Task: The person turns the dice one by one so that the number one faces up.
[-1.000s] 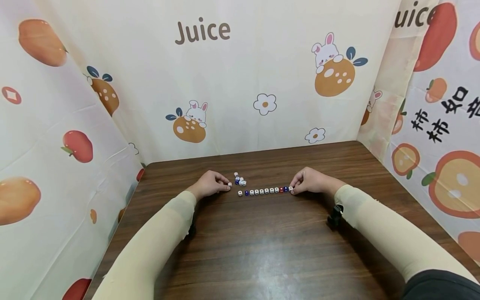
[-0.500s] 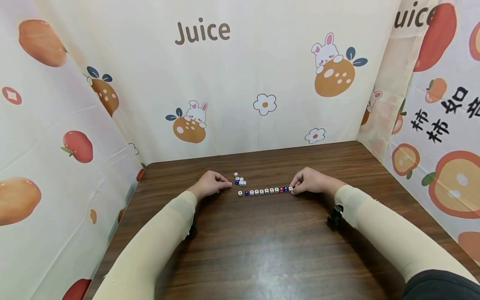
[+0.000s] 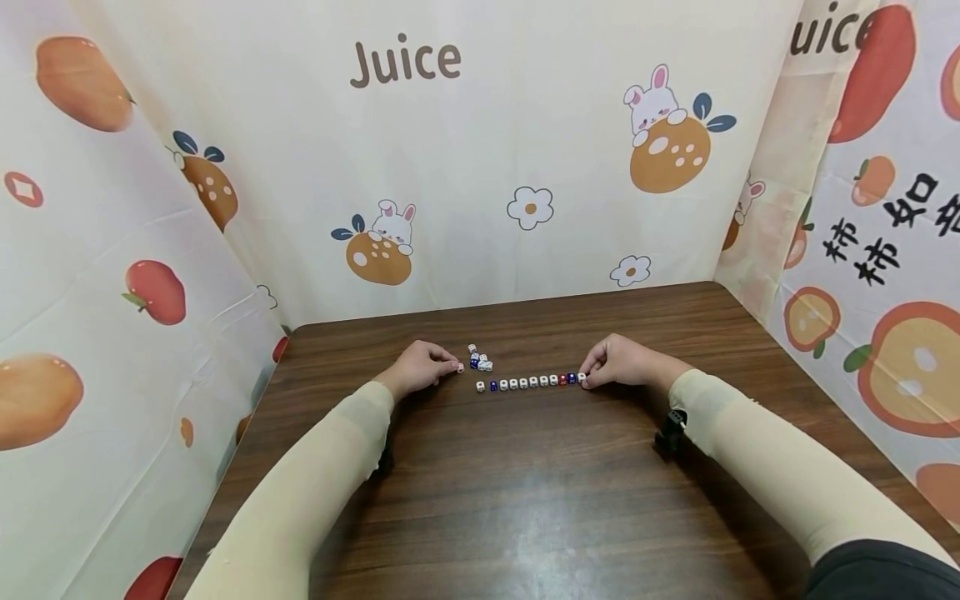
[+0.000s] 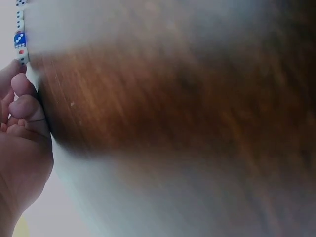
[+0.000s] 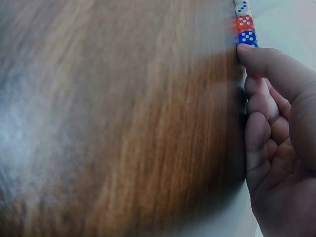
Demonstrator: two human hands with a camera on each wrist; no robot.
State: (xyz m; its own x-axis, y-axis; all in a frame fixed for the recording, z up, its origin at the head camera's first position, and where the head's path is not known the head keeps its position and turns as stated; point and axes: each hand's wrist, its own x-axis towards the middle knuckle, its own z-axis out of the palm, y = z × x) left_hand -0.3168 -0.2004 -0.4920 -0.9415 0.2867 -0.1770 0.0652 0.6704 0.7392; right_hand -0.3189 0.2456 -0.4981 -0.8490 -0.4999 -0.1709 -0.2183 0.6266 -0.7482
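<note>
Wood-grain counter (image 3: 525,467), row of eleven dice (image 3: 533,382) – eight white, two blue, one red – right hand (image 3: 626,361), fingers pinching its end die (image 3: 581,377), left hand (image 3: 420,367), fingers pinching one separate die (image 3: 461,367), cluster (image 3: 483,358) behind row.

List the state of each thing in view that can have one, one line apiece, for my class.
Left hand: pinching a white die
Right hand: pinching the white end die
Row of dice: lined up
Leftmost white die: set apart by a gap
Loose dice: bunched, not lined up
Printed curtain: hanging, creased at the left
</note>
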